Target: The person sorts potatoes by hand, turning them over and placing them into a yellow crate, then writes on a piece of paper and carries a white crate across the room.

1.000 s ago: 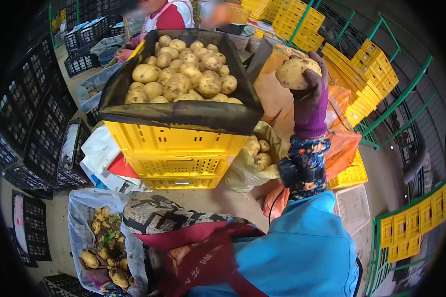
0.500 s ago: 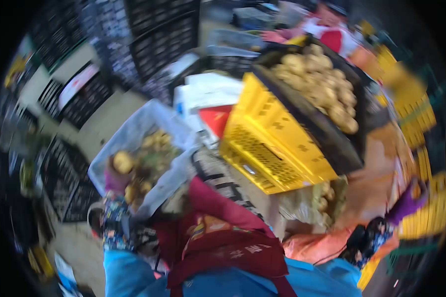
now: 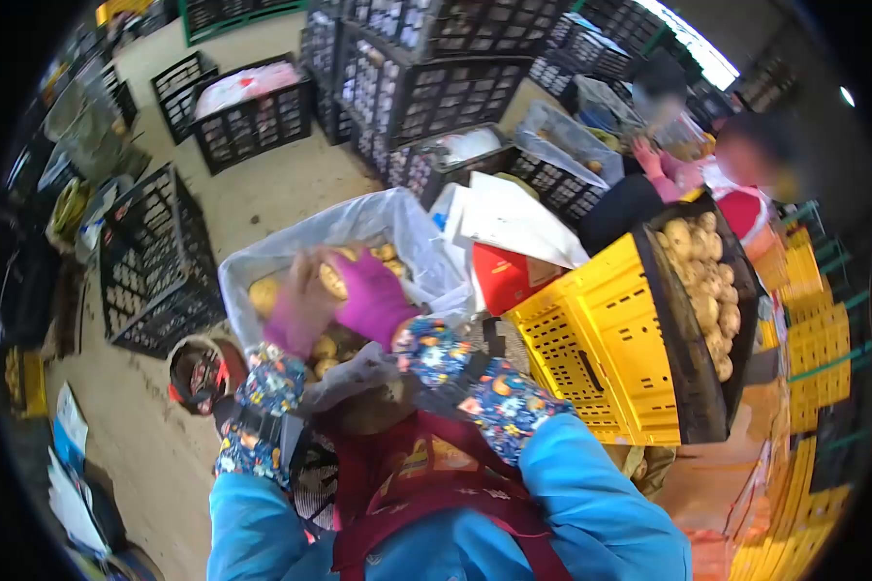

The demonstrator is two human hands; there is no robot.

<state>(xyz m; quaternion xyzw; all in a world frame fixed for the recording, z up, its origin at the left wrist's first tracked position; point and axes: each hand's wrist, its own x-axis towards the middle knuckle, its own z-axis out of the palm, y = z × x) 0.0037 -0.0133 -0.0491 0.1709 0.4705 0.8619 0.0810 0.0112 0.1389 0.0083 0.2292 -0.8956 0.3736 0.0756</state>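
Both my hands, in purple gloves and floral sleeves, are inside a crate lined with clear plastic [image 3: 426, 228]. My right hand [image 3: 376, 295] is closed around a potato [image 3: 332, 279], its fingers curled along the potato's upper side. Close beside it, my left hand [image 3: 298, 308] is smeared by motion, so its fingers do not show clearly. Another potato [image 3: 264, 294] lies just left of that hand. More potatoes [image 3: 326, 366] show below the hands, and others lie toward the far side of the crate.
Right of me, a black crate full of potatoes [image 3: 702, 281] sits tilted on a yellow crate [image 3: 601, 339]. A white sack [image 3: 513, 218] lies behind. Black crates [image 3: 436, 92] are stacked ahead; another black crate [image 3: 155, 261] stands left. A person [image 3: 678, 174] sits beyond.
My right hand has come from the far right, near the yellow crates, into the lined crate and now holds a potato. My left hand stays in that crate. The view has turned.
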